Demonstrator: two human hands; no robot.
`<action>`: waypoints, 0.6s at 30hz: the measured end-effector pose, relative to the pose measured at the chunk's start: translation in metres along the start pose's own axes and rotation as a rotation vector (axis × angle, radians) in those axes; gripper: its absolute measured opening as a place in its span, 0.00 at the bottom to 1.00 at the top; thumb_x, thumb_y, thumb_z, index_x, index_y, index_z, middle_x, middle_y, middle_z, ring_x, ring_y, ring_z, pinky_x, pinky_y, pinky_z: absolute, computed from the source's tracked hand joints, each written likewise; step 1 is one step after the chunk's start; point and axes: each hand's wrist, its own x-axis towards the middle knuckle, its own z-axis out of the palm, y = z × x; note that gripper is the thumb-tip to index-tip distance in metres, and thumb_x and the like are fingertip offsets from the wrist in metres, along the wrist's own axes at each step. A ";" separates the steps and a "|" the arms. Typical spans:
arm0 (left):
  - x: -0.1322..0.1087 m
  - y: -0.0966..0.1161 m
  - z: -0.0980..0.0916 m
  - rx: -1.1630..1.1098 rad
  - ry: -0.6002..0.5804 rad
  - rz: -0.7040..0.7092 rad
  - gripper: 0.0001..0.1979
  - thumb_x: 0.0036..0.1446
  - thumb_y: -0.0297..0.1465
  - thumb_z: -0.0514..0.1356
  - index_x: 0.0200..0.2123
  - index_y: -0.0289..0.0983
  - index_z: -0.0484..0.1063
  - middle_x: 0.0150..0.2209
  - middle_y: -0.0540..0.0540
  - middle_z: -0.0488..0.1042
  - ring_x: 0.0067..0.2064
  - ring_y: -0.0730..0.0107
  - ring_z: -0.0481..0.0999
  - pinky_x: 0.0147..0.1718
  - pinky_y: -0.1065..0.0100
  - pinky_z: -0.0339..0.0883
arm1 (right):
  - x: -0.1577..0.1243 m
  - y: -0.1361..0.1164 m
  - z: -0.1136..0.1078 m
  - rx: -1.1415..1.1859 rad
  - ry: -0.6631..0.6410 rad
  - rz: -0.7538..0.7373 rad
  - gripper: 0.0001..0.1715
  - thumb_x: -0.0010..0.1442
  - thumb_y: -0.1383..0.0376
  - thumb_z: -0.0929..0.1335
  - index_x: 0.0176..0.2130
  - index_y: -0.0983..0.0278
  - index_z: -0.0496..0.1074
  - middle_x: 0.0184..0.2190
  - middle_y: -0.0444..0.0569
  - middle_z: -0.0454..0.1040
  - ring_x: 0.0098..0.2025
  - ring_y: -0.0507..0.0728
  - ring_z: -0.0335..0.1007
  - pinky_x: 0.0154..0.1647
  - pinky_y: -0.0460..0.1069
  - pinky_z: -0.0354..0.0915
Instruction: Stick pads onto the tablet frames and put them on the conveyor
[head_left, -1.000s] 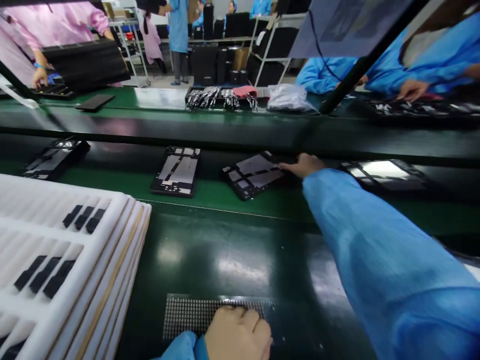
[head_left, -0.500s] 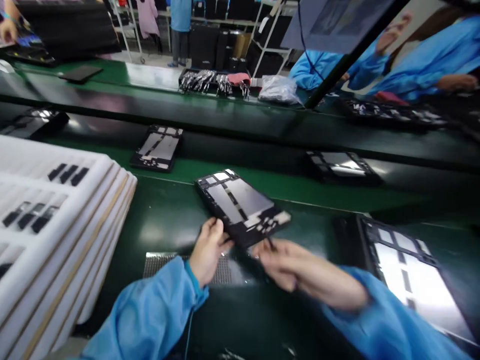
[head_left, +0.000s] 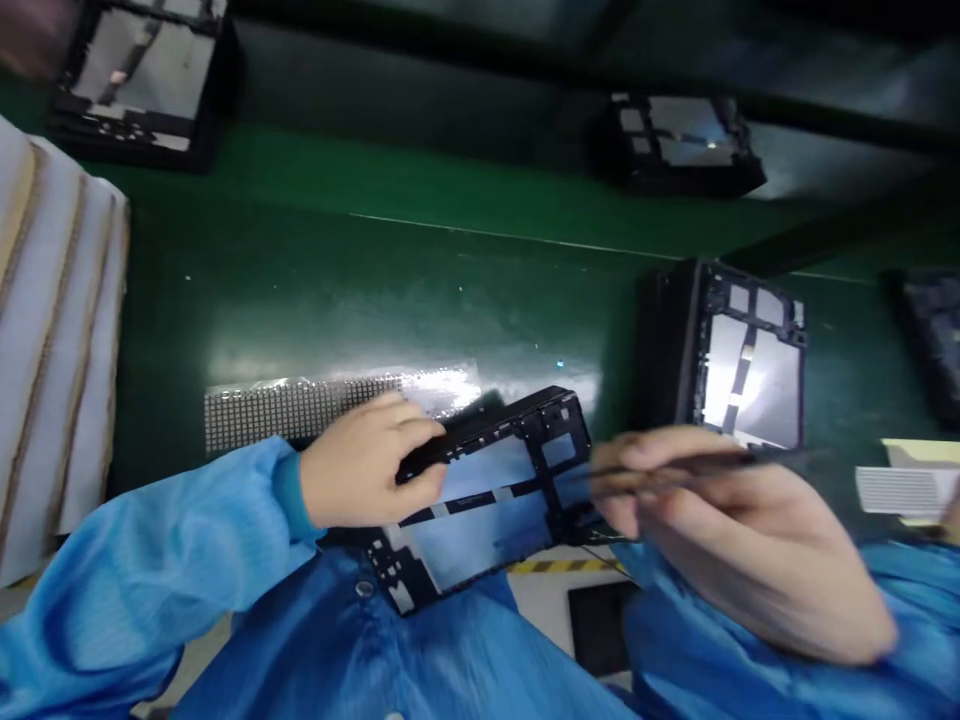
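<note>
Slanting from left grip [head_left: 371, 460] to right grip [head_left: 750, 530]: black-framed device [head_left: 480, 540].

I see a device housing [head_left: 480, 520] at lower centre of the frame, the left hand [head_left: 375, 460] over its left end and the right hand [head_left: 727, 510] at its right end; whether that one touches, I can't tell. A thin tool [head_left: 697, 474] lies in the right hand. Just behind the left hand, a gridded sheet [head_left: 300, 412] lies on the table [head_left: 375, 290]. Stacked trays [head_left: 52, 320] fill my left edge. Beyond the table seam [head_left: 510, 236], I have one housing stack [head_left: 146, 80] upper left and another housing unit [head_left: 679, 135] upper right. A nearer housing stack [head_left: 757, 370] stands right of centre, behind the right hand, with papers [head_left: 900, 490] to its lower right.
</note>
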 end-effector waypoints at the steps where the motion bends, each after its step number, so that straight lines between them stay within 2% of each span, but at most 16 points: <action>1: 0.001 -0.004 -0.007 0.182 0.031 0.061 0.17 0.73 0.43 0.62 0.49 0.40 0.88 0.41 0.43 0.86 0.43 0.58 0.84 0.43 0.58 0.78 | 0.021 0.003 0.012 0.021 -0.057 -0.016 0.07 0.75 0.50 0.81 0.51 0.45 0.91 0.32 0.45 0.87 0.29 0.60 0.85 0.27 0.55 0.83; 3: 0.006 -0.017 -0.022 0.416 0.038 0.110 0.19 0.79 0.40 0.56 0.52 0.38 0.86 0.41 0.43 0.85 0.40 0.61 0.81 0.38 0.61 0.72 | 0.063 0.010 0.036 -0.052 -0.136 -0.070 0.08 0.74 0.54 0.82 0.51 0.51 0.91 0.44 0.48 0.92 0.43 0.62 0.92 0.45 0.57 0.90; 4: 0.008 -0.026 -0.028 0.494 0.031 0.108 0.19 0.81 0.39 0.55 0.52 0.38 0.86 0.40 0.44 0.84 0.37 0.63 0.80 0.34 0.62 0.67 | 0.081 0.016 0.045 -0.130 -0.176 -0.097 0.08 0.75 0.55 0.82 0.51 0.55 0.90 0.48 0.50 0.92 0.48 0.63 0.92 0.52 0.58 0.89; 5: 0.011 -0.034 -0.032 0.549 -0.002 0.107 0.19 0.82 0.38 0.54 0.51 0.39 0.85 0.39 0.46 0.84 0.35 0.65 0.79 0.32 0.63 0.63 | 0.097 0.023 0.053 -0.214 -0.221 -0.119 0.08 0.76 0.57 0.80 0.51 0.58 0.89 0.50 0.51 0.92 0.51 0.63 0.92 0.56 0.58 0.88; 7: 0.013 -0.049 -0.035 0.599 -0.098 0.116 0.18 0.82 0.37 0.54 0.49 0.40 0.85 0.38 0.47 0.84 0.34 0.66 0.79 0.31 0.63 0.60 | 0.118 0.038 0.061 -0.340 -0.319 -0.148 0.08 0.78 0.60 0.77 0.52 0.61 0.87 0.49 0.52 0.92 0.50 0.63 0.91 0.55 0.56 0.86; 10: 0.014 -0.058 -0.033 0.597 -0.162 0.123 0.16 0.83 0.37 0.56 0.49 0.41 0.84 0.40 0.48 0.86 0.35 0.65 0.81 0.32 0.63 0.60 | 0.126 0.053 0.060 -0.368 -0.438 -0.168 0.08 0.80 0.62 0.75 0.55 0.61 0.85 0.50 0.52 0.91 0.50 0.61 0.91 0.52 0.53 0.84; 14: 0.013 -0.055 -0.032 0.606 -0.138 0.135 0.15 0.82 0.37 0.56 0.48 0.42 0.84 0.40 0.47 0.87 0.33 0.64 0.80 0.30 0.61 0.58 | 0.121 0.056 0.054 -0.316 -0.449 -0.170 0.08 0.82 0.62 0.74 0.57 0.61 0.84 0.54 0.52 0.91 0.54 0.60 0.90 0.57 0.53 0.83; 18: 0.014 -0.053 -0.033 0.608 -0.128 0.111 0.14 0.81 0.36 0.58 0.48 0.43 0.85 0.35 0.48 0.84 0.31 0.63 0.78 0.29 0.61 0.57 | 0.120 0.056 0.054 -0.322 -0.469 -0.172 0.08 0.82 0.63 0.74 0.56 0.62 0.83 0.54 0.53 0.90 0.54 0.60 0.89 0.56 0.53 0.82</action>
